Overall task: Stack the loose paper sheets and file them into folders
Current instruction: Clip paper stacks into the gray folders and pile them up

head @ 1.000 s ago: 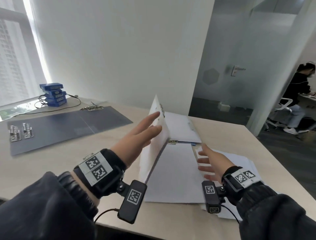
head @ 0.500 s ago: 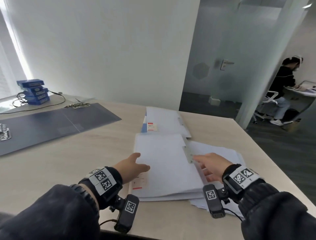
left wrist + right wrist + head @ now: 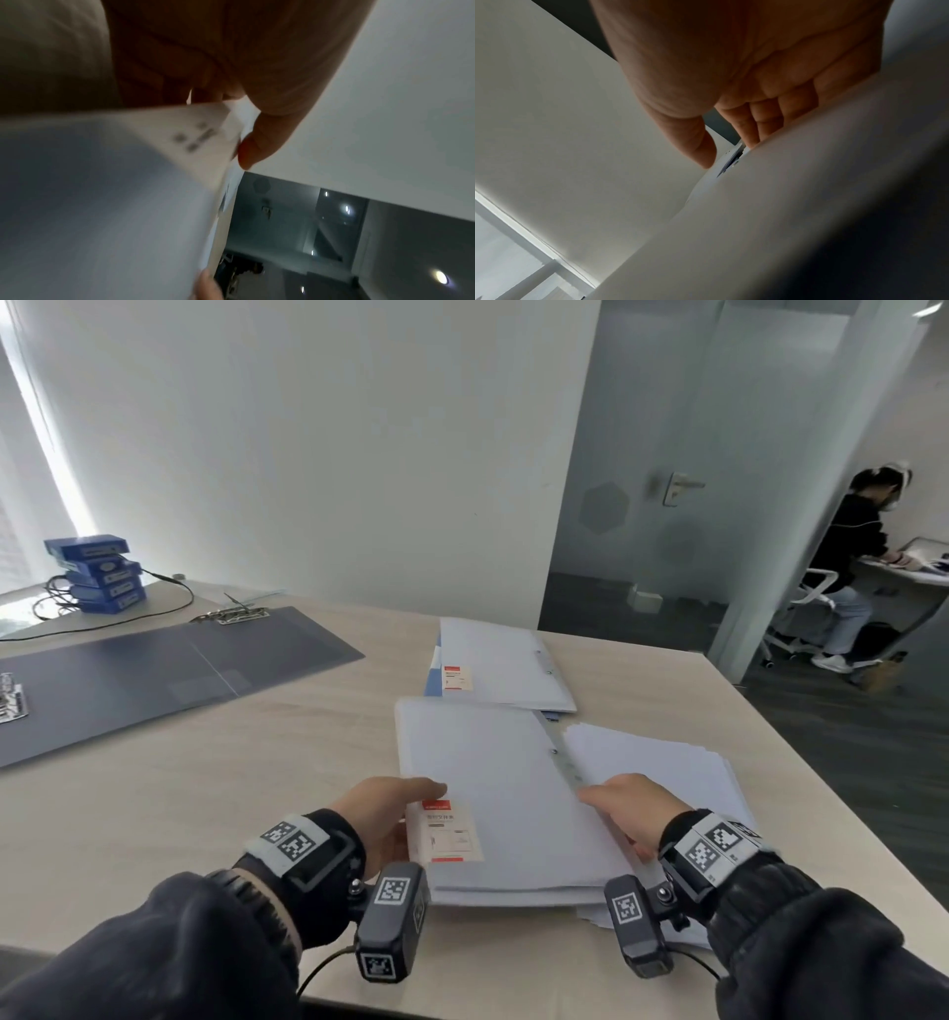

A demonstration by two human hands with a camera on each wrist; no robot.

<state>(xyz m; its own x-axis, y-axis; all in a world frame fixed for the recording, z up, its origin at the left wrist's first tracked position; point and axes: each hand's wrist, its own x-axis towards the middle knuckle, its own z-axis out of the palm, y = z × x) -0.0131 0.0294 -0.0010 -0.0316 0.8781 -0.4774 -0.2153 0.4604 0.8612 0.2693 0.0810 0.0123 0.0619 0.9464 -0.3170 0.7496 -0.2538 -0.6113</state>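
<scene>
At the bottom of the frame, the left hand (image 3: 382,819) pinches the near left edge of a closed white folder (image 3: 503,793), thumb on its cover. The right hand (image 3: 634,809) grips its right edge. Loose sheets (image 3: 662,757) lie underneath at right, likely still unfiled. Higher up, a second closed folder (image 3: 498,667) looks finished. At upper left, a dark folder (image 3: 154,670) lies open.

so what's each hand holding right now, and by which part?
Both hold the closed white folder: left hand pinches its left edge by the label, thumb on top; right hand grips the right edge, fingers under.
</scene>
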